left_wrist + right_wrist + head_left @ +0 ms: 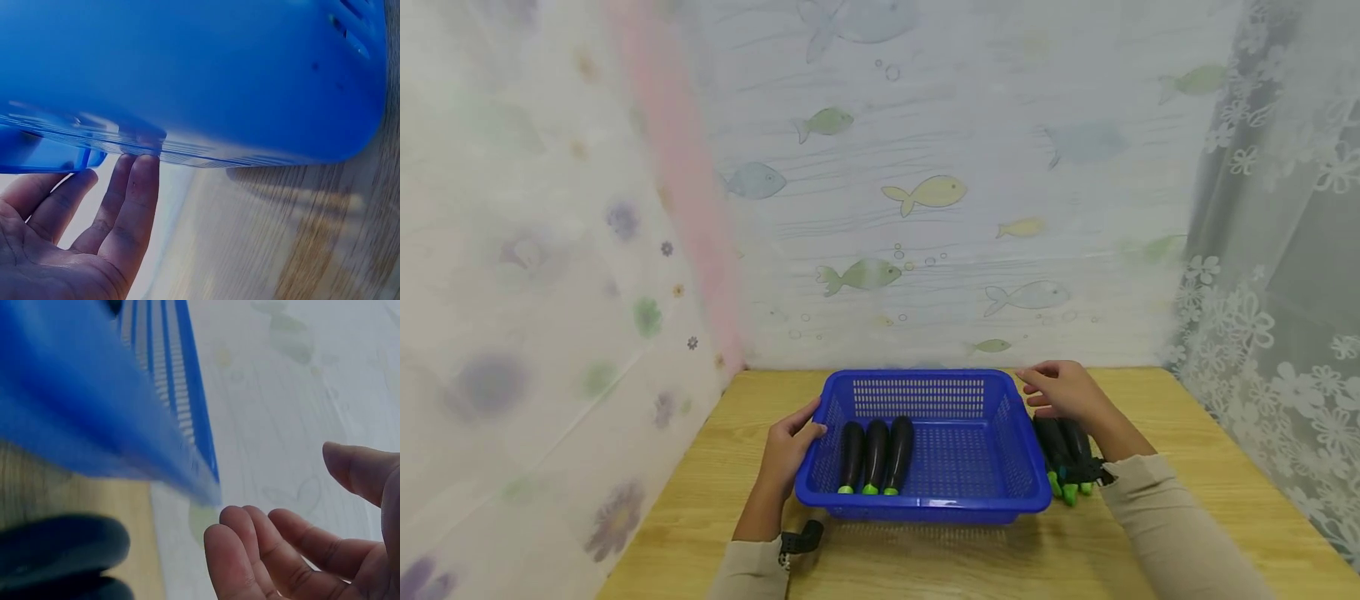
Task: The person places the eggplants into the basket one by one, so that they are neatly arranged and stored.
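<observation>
A blue plastic basket (925, 503) stands in the middle of the head view, its walls and floor perforated. Three eggplants (877, 457) lie side by side in its left half, green ends toward the front. My left hand (786, 450) grips the basket's left rim, thumb over the edge; in the left wrist view its fingertips (145, 169) touch the outer side. By the far right corner hovers my right hand (1063, 390), fingers loosely bent and apart from the rim, holding nothing. Below it more eggplants (1060, 446) lie on the table, partly hidden by the wrist.
The light wooden table (700, 492) ends at a pale sheet (955, 317) printed with fish. A flowered sheet (550, 350) hangs on the left and a lace-patterned curtain (1277, 350) on the right.
</observation>
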`<state>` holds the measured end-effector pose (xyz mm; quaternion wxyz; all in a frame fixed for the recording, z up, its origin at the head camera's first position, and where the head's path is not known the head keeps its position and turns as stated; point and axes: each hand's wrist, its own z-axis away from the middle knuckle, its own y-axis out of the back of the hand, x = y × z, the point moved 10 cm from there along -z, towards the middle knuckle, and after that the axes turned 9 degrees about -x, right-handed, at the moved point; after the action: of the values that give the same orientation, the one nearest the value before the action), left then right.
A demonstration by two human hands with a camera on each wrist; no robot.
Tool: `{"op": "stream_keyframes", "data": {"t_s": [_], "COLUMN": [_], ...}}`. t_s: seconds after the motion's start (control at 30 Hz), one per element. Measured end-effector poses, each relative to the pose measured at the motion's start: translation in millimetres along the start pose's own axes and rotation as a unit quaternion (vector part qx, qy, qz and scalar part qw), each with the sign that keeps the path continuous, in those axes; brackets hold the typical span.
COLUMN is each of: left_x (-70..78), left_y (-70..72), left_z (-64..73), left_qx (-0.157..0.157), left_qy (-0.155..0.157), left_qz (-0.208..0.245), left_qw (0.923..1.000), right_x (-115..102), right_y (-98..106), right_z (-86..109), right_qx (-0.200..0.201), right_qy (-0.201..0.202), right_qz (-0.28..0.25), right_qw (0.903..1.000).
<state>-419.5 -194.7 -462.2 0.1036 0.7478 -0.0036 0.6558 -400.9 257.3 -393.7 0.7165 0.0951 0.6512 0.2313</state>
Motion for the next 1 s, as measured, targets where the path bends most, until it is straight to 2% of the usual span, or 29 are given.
{"op": "stream_keyframes", "data": {"t_s": [0.3, 0.57, 1.0], "left_x": [-2.9, -3.2, 1.4], "left_y": [-1.6, -0.5, -1.1], "left_z": [-0.2, 0.3, 1.0], "left_qx": [-0.001, 0.004, 0.004], "left_qy": [0.004, -0.001, -0.006], "left_qz": [0.007, -0.002, 0.001], "left_qw": [1.0000, 1.0000, 1.0000], "right_x": [36.3, 60.6, 92.4], "right_y": [26.5, 44.9, 53.3], "right_z": [12.4, 20.0, 23.4], "right_qx": [0.019, 0.040, 0.053], "right_qy": [-0.032, -0.043, -0.083], "right_qz": [0.035, 0.048, 0.059], "right_qw": [0.9987, 0.9971, 0.9934]}}
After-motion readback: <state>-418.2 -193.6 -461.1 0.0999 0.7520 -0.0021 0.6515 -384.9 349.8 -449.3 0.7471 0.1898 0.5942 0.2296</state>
